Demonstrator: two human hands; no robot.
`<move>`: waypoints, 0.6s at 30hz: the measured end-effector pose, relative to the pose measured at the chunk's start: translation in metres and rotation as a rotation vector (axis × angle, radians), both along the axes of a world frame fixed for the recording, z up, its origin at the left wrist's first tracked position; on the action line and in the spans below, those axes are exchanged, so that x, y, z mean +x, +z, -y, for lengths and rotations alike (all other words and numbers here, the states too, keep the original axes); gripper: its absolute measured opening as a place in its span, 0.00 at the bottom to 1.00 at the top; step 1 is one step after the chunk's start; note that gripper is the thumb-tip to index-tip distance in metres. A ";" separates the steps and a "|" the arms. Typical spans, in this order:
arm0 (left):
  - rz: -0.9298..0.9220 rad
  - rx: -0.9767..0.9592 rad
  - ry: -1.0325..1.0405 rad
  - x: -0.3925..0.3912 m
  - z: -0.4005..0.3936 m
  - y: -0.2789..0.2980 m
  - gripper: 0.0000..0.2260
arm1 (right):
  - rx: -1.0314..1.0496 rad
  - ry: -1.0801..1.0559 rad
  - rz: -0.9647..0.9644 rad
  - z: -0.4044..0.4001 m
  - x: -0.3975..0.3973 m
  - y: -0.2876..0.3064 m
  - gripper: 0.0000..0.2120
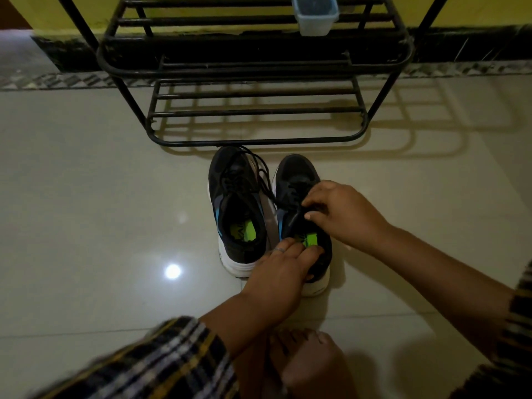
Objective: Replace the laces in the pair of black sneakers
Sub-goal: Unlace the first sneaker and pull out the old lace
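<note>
Centrally on the floor (86, 182), two black sneakers stand side by side; the left hand (283, 264) grips the heel collar of the right sneaker (299, 180), the right hand (342, 210) pinches its lace (296, 216). Beside it, the left sneaker (230, 180) stays laced.

Home entryway: tiled floor (86, 182), metal shoe rack (253, 93) w/ yellow wall (57, 12).
</note>
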State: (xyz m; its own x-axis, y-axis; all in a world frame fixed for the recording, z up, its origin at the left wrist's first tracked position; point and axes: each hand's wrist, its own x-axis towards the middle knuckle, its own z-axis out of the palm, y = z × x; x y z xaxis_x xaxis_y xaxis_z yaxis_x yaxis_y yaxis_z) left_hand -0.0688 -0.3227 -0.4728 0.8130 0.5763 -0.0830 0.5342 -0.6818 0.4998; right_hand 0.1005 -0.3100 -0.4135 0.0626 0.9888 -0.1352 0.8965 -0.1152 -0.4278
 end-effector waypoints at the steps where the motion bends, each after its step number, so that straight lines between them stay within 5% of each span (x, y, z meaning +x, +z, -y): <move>1: 0.005 0.005 0.002 0.000 0.001 -0.001 0.20 | 0.000 0.047 0.116 0.003 -0.003 -0.005 0.15; 4: 0.009 0.015 0.003 -0.001 0.002 -0.002 0.21 | 0.067 0.166 0.376 0.008 -0.009 -0.011 0.16; 8: 0.023 0.038 -0.001 -0.001 0.002 -0.002 0.21 | 0.162 0.206 0.443 0.008 -0.009 -0.011 0.16; 18: 0.058 0.076 0.001 -0.003 0.007 -0.005 0.18 | 0.230 0.052 0.142 0.011 -0.001 -0.015 0.04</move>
State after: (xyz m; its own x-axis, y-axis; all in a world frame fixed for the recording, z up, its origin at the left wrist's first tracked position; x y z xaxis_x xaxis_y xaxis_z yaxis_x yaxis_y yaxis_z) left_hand -0.0721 -0.3300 -0.4781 0.8146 0.5800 0.0079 0.5068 -0.7182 0.4768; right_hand 0.0992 -0.3213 -0.4287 0.0134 0.9949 0.1002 0.9516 0.0181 -0.3069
